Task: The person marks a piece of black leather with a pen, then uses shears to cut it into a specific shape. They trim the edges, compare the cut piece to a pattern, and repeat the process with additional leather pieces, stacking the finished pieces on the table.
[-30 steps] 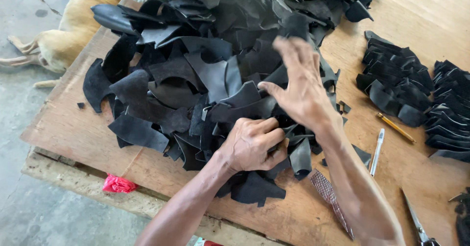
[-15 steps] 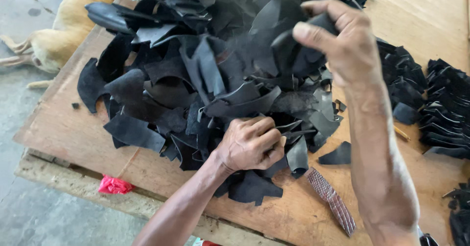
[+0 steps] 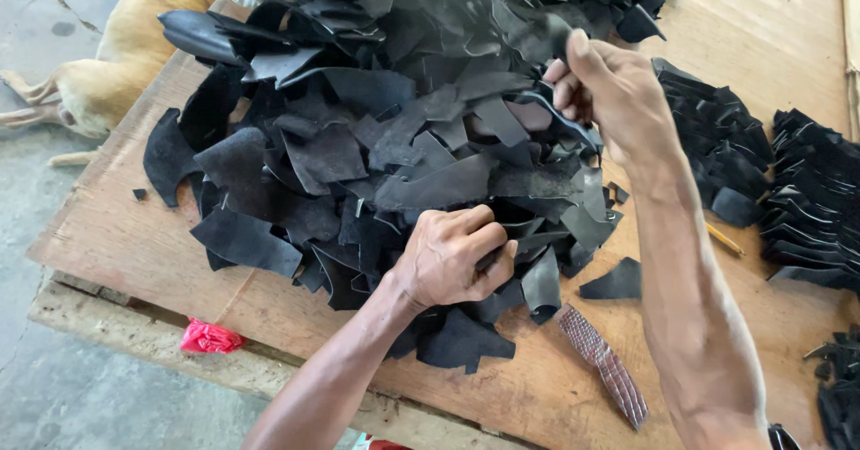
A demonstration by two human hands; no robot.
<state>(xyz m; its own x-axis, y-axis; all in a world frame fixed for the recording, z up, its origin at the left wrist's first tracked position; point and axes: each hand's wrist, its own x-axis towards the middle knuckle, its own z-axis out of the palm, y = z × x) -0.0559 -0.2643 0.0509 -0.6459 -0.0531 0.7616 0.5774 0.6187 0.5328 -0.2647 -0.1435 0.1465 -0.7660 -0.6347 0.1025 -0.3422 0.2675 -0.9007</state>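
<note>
A tan dog (image 3: 125,51) lies on the concrete floor (image 3: 54,396) off the left edge of the wooden board (image 3: 116,226), and a red scrap (image 3: 210,336) sits under the board's near edge. A big heap of black leather scraps (image 3: 358,128) covers the board's middle and far side. The left hand (image 3: 452,257) rests on the heap's near edge, fingers curled shut on dark scraps. The right hand (image 3: 609,92) is raised over the heap's right side, fingers pinched on a black leather piece (image 3: 537,34). Near the front edge lies a patterned strip (image 3: 605,365). Toward the right edge lie stacked black cut pieces (image 3: 806,199) and a yellow pencil (image 3: 724,239).
</note>
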